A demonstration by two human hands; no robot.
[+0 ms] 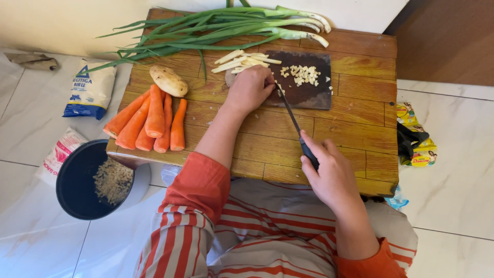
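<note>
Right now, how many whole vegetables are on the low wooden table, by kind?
Carrots: 5
Potatoes: 1
Spring onion stalks: 3 white ends show, though the exact count is hard to tell
Total: 9, not counting the cut pieces on the dark board
</note>
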